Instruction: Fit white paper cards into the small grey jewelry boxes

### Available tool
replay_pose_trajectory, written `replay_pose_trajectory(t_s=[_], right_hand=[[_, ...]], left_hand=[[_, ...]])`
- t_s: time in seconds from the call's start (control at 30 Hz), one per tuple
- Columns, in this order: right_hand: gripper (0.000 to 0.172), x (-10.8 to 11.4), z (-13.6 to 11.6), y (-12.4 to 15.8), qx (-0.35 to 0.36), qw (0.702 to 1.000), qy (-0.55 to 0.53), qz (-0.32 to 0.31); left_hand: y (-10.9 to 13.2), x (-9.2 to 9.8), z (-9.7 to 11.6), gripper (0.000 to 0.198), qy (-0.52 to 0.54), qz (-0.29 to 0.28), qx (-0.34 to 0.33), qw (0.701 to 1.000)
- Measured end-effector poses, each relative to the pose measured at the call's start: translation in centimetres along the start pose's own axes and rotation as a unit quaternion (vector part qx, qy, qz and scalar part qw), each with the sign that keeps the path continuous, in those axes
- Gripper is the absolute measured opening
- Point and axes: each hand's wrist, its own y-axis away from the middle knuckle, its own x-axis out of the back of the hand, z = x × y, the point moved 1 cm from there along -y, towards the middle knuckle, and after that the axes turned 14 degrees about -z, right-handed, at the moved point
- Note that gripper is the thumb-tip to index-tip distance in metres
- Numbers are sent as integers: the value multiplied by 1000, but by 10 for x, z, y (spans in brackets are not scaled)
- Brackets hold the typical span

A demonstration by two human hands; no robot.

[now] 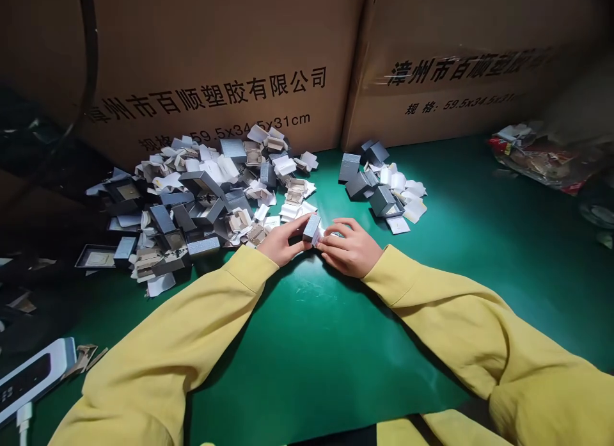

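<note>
Box (312, 229): small, grey, pinched between left hand (283, 243) and right hand (350, 247), fingers closed.
Risk: loose pile (201, 196) beside left hand may be scattered by a sleeve.

The tabletop (480, 254) is deep green, the sleeves (192, 343) mustard yellow, the small box (311, 228) between the hands grey, the piled boxes (192, 196) grey with white and beige inserts, and the cartons (215, 62) along the far edge brown with black lettering.
</note>
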Motion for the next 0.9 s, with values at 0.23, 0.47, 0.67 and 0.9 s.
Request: replay_pose_trajectory(t_s=[0.23, 0.47, 0.67, 0.9], right_hand=[[15, 0, -1, -2, -50, 993, -98, 39], [13, 1, 4, -14, -296, 870, -371, 135], [8, 5, -6, -21, -268, 810, -507, 119], [14, 9, -5, -20, -249, 829, -480, 140]], left_hand=[[1, 2, -2, 64, -34, 3, -11, 999], [7, -8, 13, 65, -305, 92, -164, 934], [10, -18, 19, 68, -433, 103, -277, 852], [9, -19, 29, 71, -465, 116, -293, 828]])
